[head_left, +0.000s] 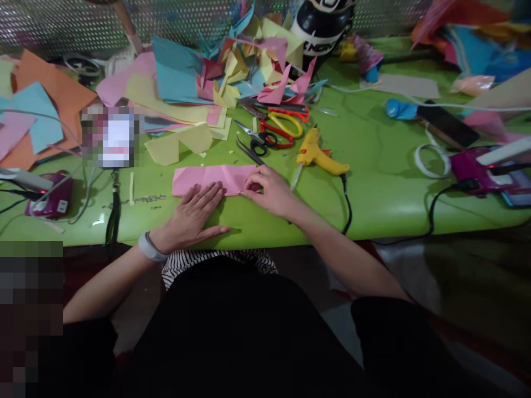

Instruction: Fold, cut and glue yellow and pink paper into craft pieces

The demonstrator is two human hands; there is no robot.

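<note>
A creased strip of pink paper (215, 176) lies lengthwise on the green table in front of me. My left hand (197, 213) rests flat on its lower left part, fingers stretched out and thumb spread. At the right end, my right hand (267, 188) pinches the paper between thumb and curled fingers. Just beyond that hand are a pair of black scissors (258, 138), red-and-yellow handled tools (286, 128) and a thin dark pointed tool (249, 152). A yellow glue gun (319, 155) lies to the right of my right hand.
Coloured paper sheets and folded pieces (178, 72) are heaped at the back. A phone (118, 138) lies left; a dark bottle (319, 33) stands behind. Purple power strips (52, 193) with cables sit at both sides. The table's front edge (249, 243) runs close to me.
</note>
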